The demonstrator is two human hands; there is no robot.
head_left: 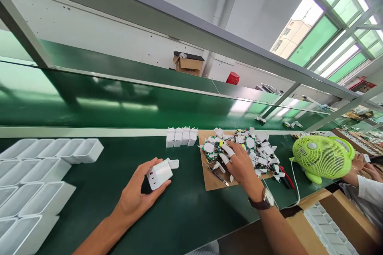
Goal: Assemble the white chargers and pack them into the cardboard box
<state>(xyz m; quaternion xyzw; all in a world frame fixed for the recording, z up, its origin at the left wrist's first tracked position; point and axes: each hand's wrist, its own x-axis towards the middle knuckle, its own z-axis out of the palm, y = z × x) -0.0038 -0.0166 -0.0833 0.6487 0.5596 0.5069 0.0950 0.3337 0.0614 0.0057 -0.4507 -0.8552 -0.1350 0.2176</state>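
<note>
My left hand (139, 187) is closed around a white charger (160, 174), its face with small port slots turned toward me. A flat white piece (174, 163) sticks out from the charger's far side. My right hand (239, 163), with white covers on two fingertips and a watch on the wrist, reaches into a pile of circuit boards (259, 152) with white parts. Its fingers are stretched out over a board with a yellow component; the thumb is hidden. Tweezers (217, 174) lie on the brown cardboard sheet (211, 184) below that hand.
Several white chargers (182, 137) stand in a row at the table's back edge. Rows of open white housings (44, 195) fill the left side. Red-handled pliers (287, 178), a green fan (321, 157), a cardboard box (338, 215) and another person's hand (357, 163) are on the right.
</note>
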